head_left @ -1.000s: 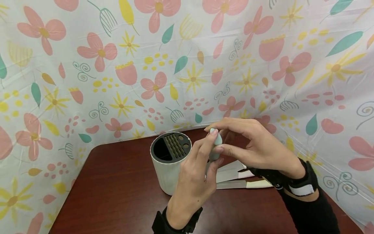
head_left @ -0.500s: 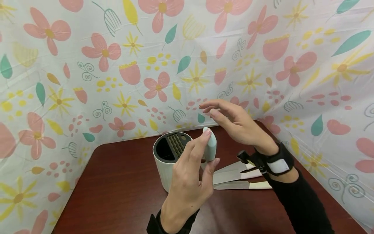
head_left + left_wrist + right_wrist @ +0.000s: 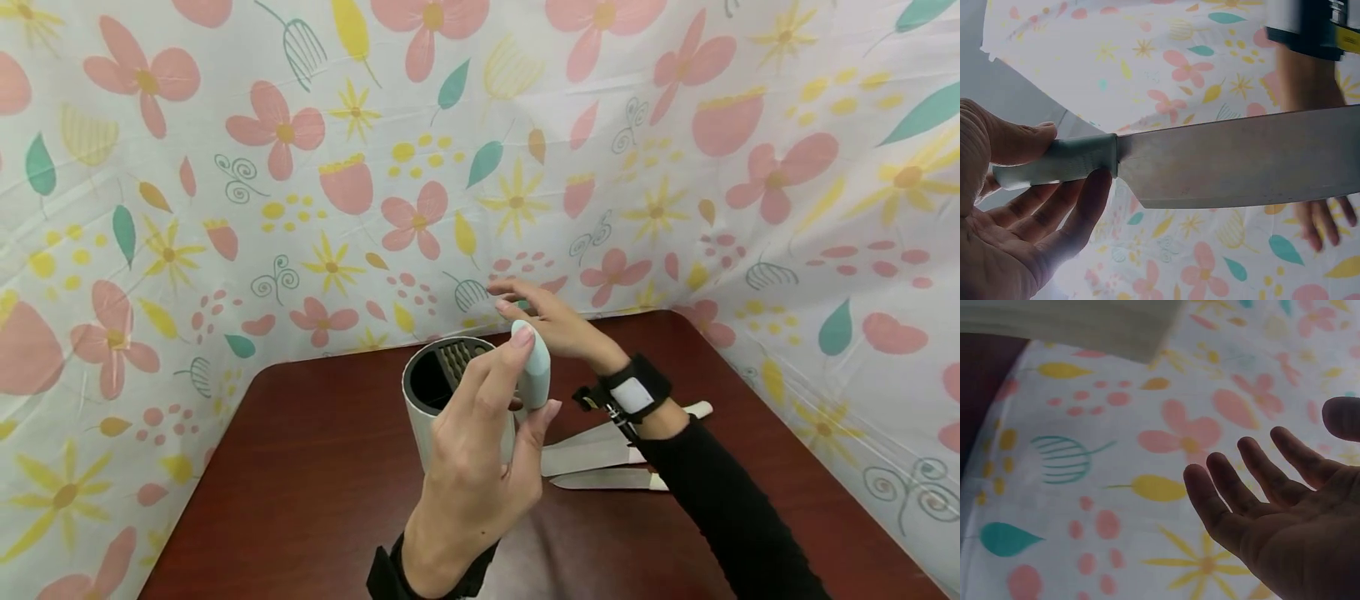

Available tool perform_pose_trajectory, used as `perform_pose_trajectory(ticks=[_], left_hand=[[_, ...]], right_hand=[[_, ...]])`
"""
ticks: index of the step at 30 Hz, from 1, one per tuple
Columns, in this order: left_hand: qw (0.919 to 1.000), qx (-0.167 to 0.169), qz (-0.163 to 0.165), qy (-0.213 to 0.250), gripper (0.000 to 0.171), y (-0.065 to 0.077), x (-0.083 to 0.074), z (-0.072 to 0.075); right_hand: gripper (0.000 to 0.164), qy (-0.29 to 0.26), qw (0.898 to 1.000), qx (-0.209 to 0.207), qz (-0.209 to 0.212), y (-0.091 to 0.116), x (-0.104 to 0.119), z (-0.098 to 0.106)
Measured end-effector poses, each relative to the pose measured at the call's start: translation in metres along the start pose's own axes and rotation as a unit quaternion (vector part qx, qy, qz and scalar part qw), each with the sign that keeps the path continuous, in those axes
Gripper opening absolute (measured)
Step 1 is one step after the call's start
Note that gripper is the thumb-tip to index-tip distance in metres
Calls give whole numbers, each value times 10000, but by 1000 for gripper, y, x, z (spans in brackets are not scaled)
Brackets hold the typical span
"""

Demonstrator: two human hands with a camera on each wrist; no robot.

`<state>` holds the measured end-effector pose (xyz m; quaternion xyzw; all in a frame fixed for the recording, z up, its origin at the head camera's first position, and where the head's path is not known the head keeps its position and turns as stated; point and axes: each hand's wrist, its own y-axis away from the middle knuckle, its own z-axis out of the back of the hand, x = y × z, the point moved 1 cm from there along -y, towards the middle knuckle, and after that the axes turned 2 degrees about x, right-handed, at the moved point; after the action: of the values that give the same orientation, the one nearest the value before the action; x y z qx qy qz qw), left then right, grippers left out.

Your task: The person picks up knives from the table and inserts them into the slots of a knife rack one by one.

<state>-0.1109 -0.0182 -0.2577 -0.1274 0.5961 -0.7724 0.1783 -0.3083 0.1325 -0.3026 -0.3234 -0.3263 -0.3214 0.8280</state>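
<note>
My left hand (image 3: 480, 458) pinches the pale blue-green handle (image 3: 534, 371) of a kitchen knife between thumb and fingers. Its broad blade (image 3: 1241, 159) stretches across the left wrist view, but in the head view my hand and the handle hide it. My right hand (image 3: 558, 321) is beyond the knife, fingers loosely extended and holding nothing. The right wrist view shows that palm (image 3: 1297, 531) with its fingers spread. A round ribbed knife block (image 3: 422, 433) stands upright behind my left hand, its black slotted top partly covered.
More knives lie on the dark red-brown table (image 3: 315, 483), among them a wide-bladed knife (image 3: 585, 450) and a narrower knife (image 3: 603, 479) with a pale handle. My right forearm crosses over them. A flowered curtain (image 3: 285, 208) hangs behind and at both sides.
My right hand has let go of the knife handle, lifted away, then moved left and down behind it. The left hand still grips the knife, shifted slightly left.
</note>
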Motion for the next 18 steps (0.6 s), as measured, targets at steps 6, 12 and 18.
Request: perform_pose_trajectory(ticks=[6, 12, 18], left_hand=[[9999, -64, -31, 106, 46, -3, 2, 7], [9997, -170, -193, 34, 46, -8, 6, 13], [9997, -220, -70, -34, 46, -8, 10, 18]], right_hand=[[44, -39, 9993, 379, -25, -16, -23, -19], [48, -88, 9963, 784, 349, -23, -43, -37], [42, -538, 9930, 920, 500, -19, -61, -56]])
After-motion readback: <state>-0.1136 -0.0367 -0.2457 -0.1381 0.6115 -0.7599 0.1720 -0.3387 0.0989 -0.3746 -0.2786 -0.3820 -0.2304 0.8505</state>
